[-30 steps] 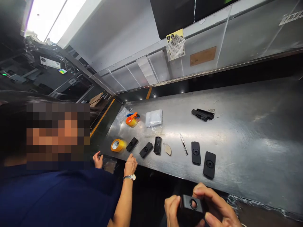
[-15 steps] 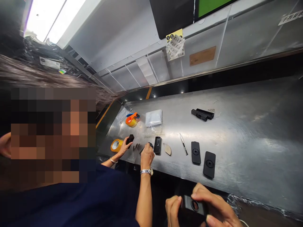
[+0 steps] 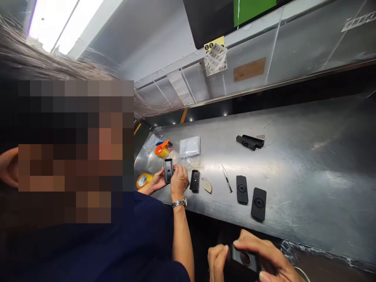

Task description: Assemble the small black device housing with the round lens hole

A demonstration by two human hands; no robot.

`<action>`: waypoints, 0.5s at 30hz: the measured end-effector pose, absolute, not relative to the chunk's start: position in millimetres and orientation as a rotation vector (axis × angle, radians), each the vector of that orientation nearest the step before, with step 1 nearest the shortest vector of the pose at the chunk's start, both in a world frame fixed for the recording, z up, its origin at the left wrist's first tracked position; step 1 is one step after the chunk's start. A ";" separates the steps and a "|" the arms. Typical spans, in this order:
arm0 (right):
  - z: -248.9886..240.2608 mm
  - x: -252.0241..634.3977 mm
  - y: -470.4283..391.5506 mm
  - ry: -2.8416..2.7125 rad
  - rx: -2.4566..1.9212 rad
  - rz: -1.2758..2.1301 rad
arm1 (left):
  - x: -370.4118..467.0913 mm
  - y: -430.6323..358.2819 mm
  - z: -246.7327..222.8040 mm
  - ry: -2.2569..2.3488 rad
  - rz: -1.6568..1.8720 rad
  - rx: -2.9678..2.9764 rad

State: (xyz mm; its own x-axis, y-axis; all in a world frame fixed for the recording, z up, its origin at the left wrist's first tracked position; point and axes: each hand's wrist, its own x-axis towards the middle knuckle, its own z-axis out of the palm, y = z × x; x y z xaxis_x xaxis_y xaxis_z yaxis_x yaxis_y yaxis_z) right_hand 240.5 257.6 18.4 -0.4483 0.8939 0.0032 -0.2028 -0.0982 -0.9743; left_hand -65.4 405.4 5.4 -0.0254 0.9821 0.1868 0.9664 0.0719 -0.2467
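Close to me, below the table's near edge, I hold a black case (image 3: pixel 245 261) off the table (image 3: pixel 311 172), its round hole facing up. My left hand (image 3: pixel 217 260) grips one end with curled fingers, and my right hand (image 3: pixel 268 256) clasps the other, forefinger along the top and thumb beneath; the case's lower part is too dark to make out. Just past the edge lie two flat black covers, the nearer cover (image 3: pixel 259 204) and the farther cover (image 3: pixel 242 190), each with a ring in the middle. Left of them I see a slim cutter (image 3: pixel 227 179), a beige piece (image 3: pixel 207 186) and an open black box (image 3: pixel 194 181). Beside me, a co-worker in a navy shirt (image 3: pixel 147 239) holds a hollow black shell (image 3: pixel 168 177) in their left hand (image 3: pixel 158 182), their right hand (image 3: pixel 179 180) close against it, near a yellow tape roll (image 3: pixel 143 181). Farther back sit an orange tape dispenser (image 3: pixel 162 149), a stack of clear plastic bags (image 3: pixel 189 147) and, off to the right, some black parts (image 3: pixel 249 142) lying together.
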 end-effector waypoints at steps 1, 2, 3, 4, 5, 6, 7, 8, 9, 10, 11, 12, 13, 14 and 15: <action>18.6 241.0 259.2 -1.344 -0.779 1.684 | -61.6 405.2 3.6 -2.029 0.078 -1.968; 19.1 241.2 260.9 -1.354 -0.736 1.697 | -58.3 404.8 1.6 -2.010 0.085 -1.985; 20.0 241.4 262.3 -1.360 -0.700 1.707 | -55.6 404.2 -0.3 -1.989 0.098 -1.998; 21.0 241.5 263.1 -1.369 -0.667 1.716 | -53.8 403.3 -2.0 -1.969 0.113 -2.012; 22.2 241.7 263.1 -1.375 -0.651 1.724 | -52.8 402.4 -3.4 -1.949 0.129 -2.026; 23.3 241.8 262.4 -1.381 -0.662 1.728 | -52.4 401.4 -4.5 -1.927 0.147 -2.042; 24.5 241.9 261.0 -1.385 -0.697 1.725 | -52.6 400.5 -5.4 -1.905 0.167 -2.059; 25.6 242.0 259.3 -1.386 -0.749 1.714 | -53.0 399.7 -6.2 -1.882 0.187 -2.076; 26.6 242.0 257.4 -1.384 -0.802 1.696 | -53.5 399.1 -6.8 -1.860 0.207 -2.092; 27.4 242.1 255.8 -1.383 -0.838 1.678 | -54.0 398.7 -7.5 -1.841 0.225 -2.105; 28.1 242.1 254.6 -1.382 -0.850 1.662 | -54.4 398.4 -8.2 -1.824 0.241 -2.117; 28.5 242.1 254.0 -1.387 -0.836 1.655 | -54.7 398.3 -8.9 -1.811 0.254 -2.125; 28.6 242.3 253.9 -1.394 -0.808 1.655 | -55.0 398.4 -9.7 -1.802 0.263 -2.132; 28.5 242.5 254.2 -1.406 -0.777 1.658 | -55.4 398.6 -10.5 -1.795 0.269 -2.138; 28.2 243.0 254.6 -1.422 -0.750 1.662 | -55.9 398.8 -11.3 -1.791 0.270 -2.142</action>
State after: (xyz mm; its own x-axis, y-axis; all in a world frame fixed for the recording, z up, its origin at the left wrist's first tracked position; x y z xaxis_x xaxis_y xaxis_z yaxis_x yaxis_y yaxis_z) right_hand 243.0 254.6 28.2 -0.4993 0.8641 0.0631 -0.1958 -0.0416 -0.9798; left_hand -55.9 398.8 -11.3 0.1897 0.9795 0.0679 0.9160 -0.1516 -0.3715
